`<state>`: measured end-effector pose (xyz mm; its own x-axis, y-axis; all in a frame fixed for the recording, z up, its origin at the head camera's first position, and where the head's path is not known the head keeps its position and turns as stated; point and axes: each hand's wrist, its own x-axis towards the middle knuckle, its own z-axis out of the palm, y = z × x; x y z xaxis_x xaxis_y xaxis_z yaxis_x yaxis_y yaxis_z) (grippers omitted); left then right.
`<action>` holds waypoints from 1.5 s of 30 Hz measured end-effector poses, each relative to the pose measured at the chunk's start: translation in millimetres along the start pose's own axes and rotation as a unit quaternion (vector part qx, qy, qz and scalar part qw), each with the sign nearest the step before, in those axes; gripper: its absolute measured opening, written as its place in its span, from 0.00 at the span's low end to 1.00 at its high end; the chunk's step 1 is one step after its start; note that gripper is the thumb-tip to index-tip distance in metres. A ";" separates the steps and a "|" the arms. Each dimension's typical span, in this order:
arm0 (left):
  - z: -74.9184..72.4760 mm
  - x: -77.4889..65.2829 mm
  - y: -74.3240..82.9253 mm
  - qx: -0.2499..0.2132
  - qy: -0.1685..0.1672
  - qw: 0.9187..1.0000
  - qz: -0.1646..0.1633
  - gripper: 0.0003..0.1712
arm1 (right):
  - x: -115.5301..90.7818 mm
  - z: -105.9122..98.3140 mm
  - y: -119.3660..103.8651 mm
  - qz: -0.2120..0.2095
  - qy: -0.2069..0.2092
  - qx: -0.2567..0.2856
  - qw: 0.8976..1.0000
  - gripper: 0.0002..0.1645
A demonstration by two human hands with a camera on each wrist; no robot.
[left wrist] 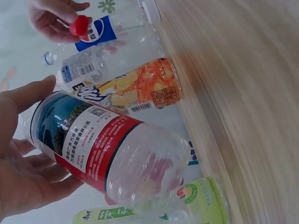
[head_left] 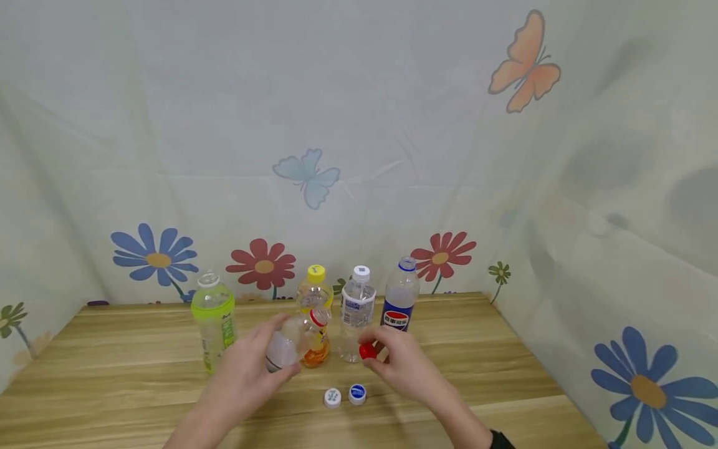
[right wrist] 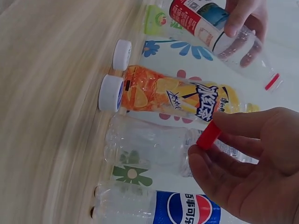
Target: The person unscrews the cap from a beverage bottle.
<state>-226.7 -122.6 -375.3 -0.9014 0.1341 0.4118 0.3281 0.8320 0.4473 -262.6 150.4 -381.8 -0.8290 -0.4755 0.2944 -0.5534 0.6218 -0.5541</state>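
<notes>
Currently, I observe the left hand (head_left: 249, 368), fingers clamped round a tilted, uncapped bottle (left wrist: 100, 142), front-left of the yellow-capped bottle (left wrist: 140, 88); the right hand (head_left: 406, 366) pinches a red cap (head_left: 368, 351) between its fingers, front-right of the yellow-capped bottle; before that landmark, a white cap (head_left: 333, 398) and a blue-topped cap (head_left: 357, 394) rest on the worktop (head_left: 482, 386); a white-capped bottle (head_left: 358, 308) and a blue-labelled bottle (head_left: 398, 308) stand to its right.

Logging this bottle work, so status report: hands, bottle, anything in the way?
Left hand grips uncapped, tilted red-labelled water bottle. Right hand pinches red cap. Nearby: iced tea bottle behind; white cap, blue-topped cap on table.
</notes>
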 end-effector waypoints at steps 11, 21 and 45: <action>-5.0 5.0 -8.0 -0.023 0.030 0.999 -0.018 0.47 | 1.2 -0.1 10.0 0.034 -0.085 -0.054 0.994 0.16; 2.2 12.1 -13.7 -0.033 0.037 0.998 -0.030 0.51 | -6.2 4.8 18.2 0.059 -0.134 -0.105 0.984 0.14; 8.6 31.5 -31.8 -0.087 0.032 0.994 -0.059 0.51 | -6.0 17.9 27.1 0.092 -0.179 -0.154 0.967 0.17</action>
<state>-268.0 -140.2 -383.4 -0.9189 0.0017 0.3945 0.2690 0.7342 0.6234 -271.2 158.9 -412.6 -0.8657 -0.4891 -0.1066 -0.4417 0.8466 -0.2969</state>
